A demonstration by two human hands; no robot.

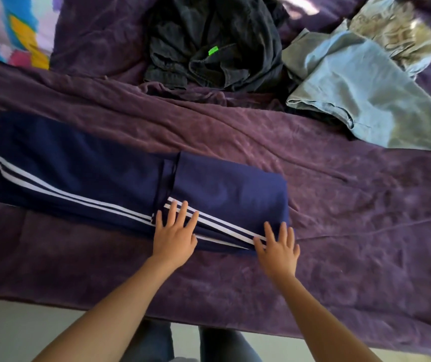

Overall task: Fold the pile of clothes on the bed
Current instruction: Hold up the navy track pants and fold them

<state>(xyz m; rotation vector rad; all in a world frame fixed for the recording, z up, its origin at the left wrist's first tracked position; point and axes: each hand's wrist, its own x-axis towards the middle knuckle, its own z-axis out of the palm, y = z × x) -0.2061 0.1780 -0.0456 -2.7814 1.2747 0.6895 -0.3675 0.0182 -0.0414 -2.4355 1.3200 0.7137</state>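
Navy track pants (pixel 91 178) with white side stripes lie stretched along the near edge of the bed (pixel 339 231), on its purple cover. Their right end is doubled back over the legs as a flap (pixel 230 194). Both hands rest flat on that doubled part at its near side. The left hand (pixel 175 237) is by the flap's cut end and the right hand (pixel 279 250) at the fold's near corner. The fingers (pixel 181 212) of both are straight and spread wide and grip nothing. Palms down like this, they seem to be pressing the layers together and keeping the stripes lined up so the fold sets square.

More folding looks needed, since the long left part lies open. A crumpled dark garment (pixel 214 43) sits toward the far edge and a pale blue garment (pixel 360 87) toward the far right corner. Both are unfolded and well apart from the pants, probably left out of the way of the working space. A bright patterned cloth (pixel 7 27) shows at the far left corner.
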